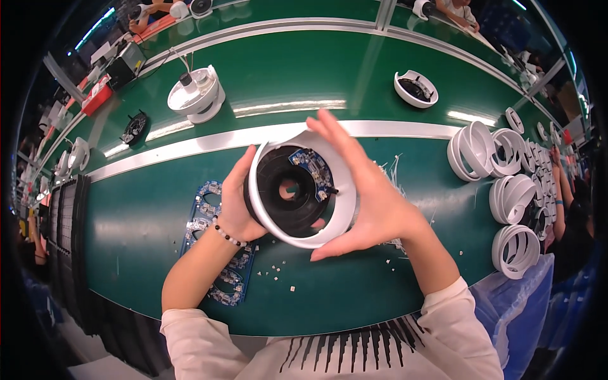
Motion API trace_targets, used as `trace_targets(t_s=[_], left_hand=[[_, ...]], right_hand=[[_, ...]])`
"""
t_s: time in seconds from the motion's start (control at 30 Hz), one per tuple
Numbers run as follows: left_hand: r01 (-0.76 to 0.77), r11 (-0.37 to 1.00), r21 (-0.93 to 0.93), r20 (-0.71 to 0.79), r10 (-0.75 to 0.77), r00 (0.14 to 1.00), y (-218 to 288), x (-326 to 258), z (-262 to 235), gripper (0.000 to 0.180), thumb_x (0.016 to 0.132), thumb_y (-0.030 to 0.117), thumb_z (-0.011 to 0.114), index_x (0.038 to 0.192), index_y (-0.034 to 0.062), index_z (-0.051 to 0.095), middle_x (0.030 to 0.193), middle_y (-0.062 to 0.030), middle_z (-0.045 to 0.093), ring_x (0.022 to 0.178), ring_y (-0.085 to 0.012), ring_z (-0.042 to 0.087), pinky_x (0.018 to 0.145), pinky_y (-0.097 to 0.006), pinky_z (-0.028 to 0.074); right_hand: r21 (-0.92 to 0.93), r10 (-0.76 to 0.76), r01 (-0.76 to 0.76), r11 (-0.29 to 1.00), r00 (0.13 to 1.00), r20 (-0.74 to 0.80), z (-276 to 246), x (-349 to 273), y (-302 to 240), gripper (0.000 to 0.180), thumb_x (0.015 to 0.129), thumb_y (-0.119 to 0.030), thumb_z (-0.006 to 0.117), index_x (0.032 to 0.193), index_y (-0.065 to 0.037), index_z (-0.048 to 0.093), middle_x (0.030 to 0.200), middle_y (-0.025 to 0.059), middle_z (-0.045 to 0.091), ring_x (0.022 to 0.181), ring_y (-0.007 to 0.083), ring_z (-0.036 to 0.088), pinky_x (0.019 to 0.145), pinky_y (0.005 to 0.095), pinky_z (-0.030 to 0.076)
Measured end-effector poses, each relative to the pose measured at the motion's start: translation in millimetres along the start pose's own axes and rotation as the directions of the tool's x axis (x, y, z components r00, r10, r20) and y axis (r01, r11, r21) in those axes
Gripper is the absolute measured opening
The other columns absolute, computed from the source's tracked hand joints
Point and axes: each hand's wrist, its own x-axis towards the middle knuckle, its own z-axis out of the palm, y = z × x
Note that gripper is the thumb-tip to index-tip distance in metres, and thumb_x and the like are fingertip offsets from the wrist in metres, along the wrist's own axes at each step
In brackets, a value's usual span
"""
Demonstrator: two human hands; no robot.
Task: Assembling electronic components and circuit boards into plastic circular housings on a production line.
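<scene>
A white ring-shaped plastic housing (344,196) is held up in front of me, tilted, above the green bench. Inside it sits a black round cone-like part (269,206) with a hole in its middle. On that black part lies a curved blue circuit board (311,170). My left hand (235,201) grips the left side, its thumb along the rim and its other fingers mostly hidden behind. Around the right side wraps my right hand (383,206), thumb below and fingers at the upper edge. Under my left forearm is a panel of blue circuit boards (229,292).
Stacked white rings (472,152) stand at the right, near a blue plastic bag (516,304). Small white bits (276,271) and thin white strips (395,174) lie on the bench. Beyond a white rail are a white assembly (197,95) and a white bowl-shaped part (416,88). Black trays (68,234) are stacked left.
</scene>
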Motion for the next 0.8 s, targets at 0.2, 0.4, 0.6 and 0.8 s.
trace_targets(t_s=[0.2,0.4,0.6,0.8], left_hand=[[-0.096,0.969,0.227,-0.205,0.144,0.968,-2.1,-1.1,2.3,0.047,0.086,0.039,0.031,0.112,0.0031,0.045,0.108,-0.0129,0.051,0.097,-0.0256,0.05,0.084,-0.042,0.042],[-0.103,0.974,0.2,-0.161,0.137,0.978,-6.9,-3.9,9.5,0.044,0.087,0.035,0.029,0.111,0.0032,0.047,0.106,-0.0109,0.053,0.095,-0.0222,0.052,0.083,-0.034,0.043],[-0.062,0.973,0.223,-0.239,0.116,0.964,-7.6,-5.6,7.2,0.047,0.086,0.039,0.029,0.114,0.0052,0.046,0.106,-0.0108,0.053,0.095,-0.0218,0.052,0.085,-0.034,0.042],[-0.035,0.985,0.169,-0.226,0.074,0.971,-9.5,-4.0,6.8,0.063,0.082,0.055,0.026,0.115,0.0043,0.044,0.108,-0.0121,0.051,0.098,-0.0231,0.05,0.088,-0.036,0.039]], right_hand=[[-0.095,0.035,-0.041,0.995,0.997,-0.065,12.1,-2.2,-1.0,0.12,0.038,-0.027,0.082,0.13,0.001,0.01,0.128,0.0233,0.024,0.118,0.0366,0.026,0.097,0.0403,0.025],[-0.193,-0.024,0.01,0.981,0.997,-0.069,25.4,-1.2,-6.3,0.111,0.039,-0.021,0.08,0.128,0.002,0.017,0.127,0.0246,0.023,0.115,0.0421,0.025,0.094,0.0437,0.027],[-0.201,-0.095,0.092,0.975,0.995,-0.006,20.5,-0.4,-1.4,0.109,0.039,-0.019,0.08,0.128,0.001,0.019,0.128,0.0237,0.023,0.115,0.0411,0.026,0.094,0.044,0.027],[-0.214,0.028,-0.023,0.977,0.999,0.021,25.2,0.1,-1.0,0.113,0.037,-0.019,0.081,0.127,0.004,0.016,0.128,0.0228,0.025,0.116,0.0396,0.027,0.095,0.0407,0.028]])
